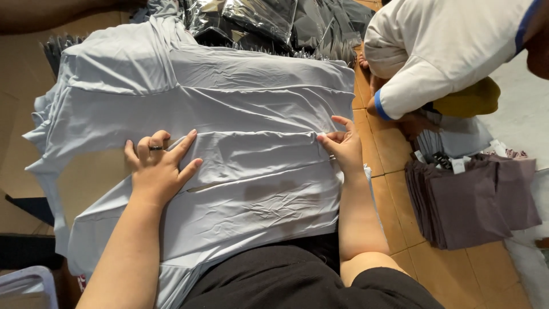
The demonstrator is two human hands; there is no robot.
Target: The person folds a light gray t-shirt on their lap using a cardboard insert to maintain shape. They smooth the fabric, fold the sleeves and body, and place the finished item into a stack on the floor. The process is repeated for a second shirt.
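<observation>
Left hand (157,169): palm down on the pale grey garment (229,114), fingers spread, forearm rising from the lower left. A dark ring sits on one finger. Grip released; the hand presses flat and clasps nothing.
Right hand (343,146): wrist bent, thumb and forefinger meeting on the end of a fold in the garment, pinching the cloth there. Forearm comes up from the lower right.
Garment: spread crumpled across the person's lap and the tiled floor (394,166), folded crosswise, a raised fold line running between the two hands. One sleeve trails off to the left.
Beyond it: glossy black plastic bags (269,20) heaped along the far edge of the floor.
Right side: stack of folded brown-grey garments (469,203) on the floor, well apart from the hands.
Co-worker: white sleeve (434,57) with blue cuff, top right; that person's hand is mostly hidden.
Hard to tell: garment's lower hem, covered by the person's black clothing.
</observation>
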